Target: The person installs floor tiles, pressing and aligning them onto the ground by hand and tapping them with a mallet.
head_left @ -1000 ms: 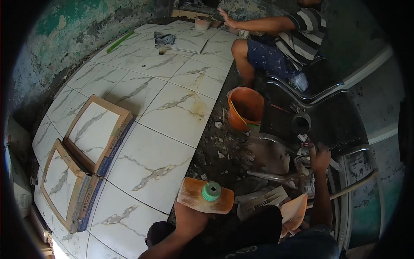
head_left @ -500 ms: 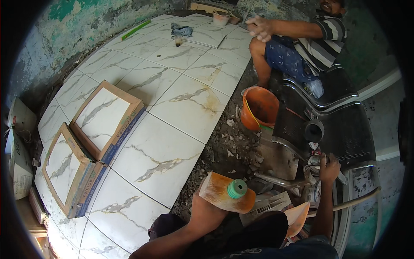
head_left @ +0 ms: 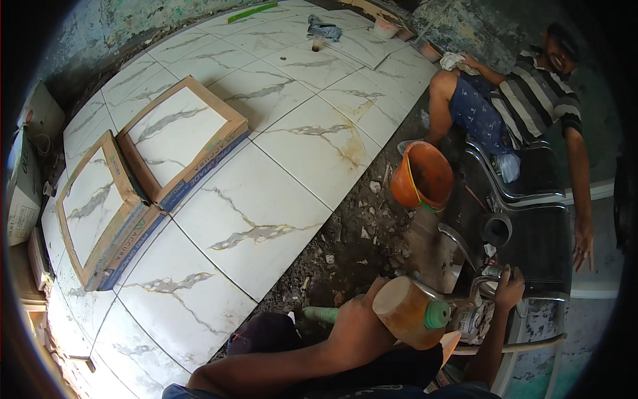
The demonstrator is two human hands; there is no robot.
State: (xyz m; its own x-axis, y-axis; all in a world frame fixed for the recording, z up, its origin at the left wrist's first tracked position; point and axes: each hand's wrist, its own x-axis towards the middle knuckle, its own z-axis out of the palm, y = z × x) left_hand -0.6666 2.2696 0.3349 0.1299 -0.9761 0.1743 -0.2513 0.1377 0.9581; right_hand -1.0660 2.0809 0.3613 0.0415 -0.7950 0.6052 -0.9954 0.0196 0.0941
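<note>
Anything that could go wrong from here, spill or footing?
Spill: the stained bottle is tilted in the left hand, so any liquid inside might leak if the green cap isn't sealed.
Slip: loose rubble beside the floor tiles may shift underfoot.

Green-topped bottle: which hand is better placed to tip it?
Probably the left hand: it holds the bottle by its side, with the green top free. The right hand is apart from it, at the black chair's edge.
</note>
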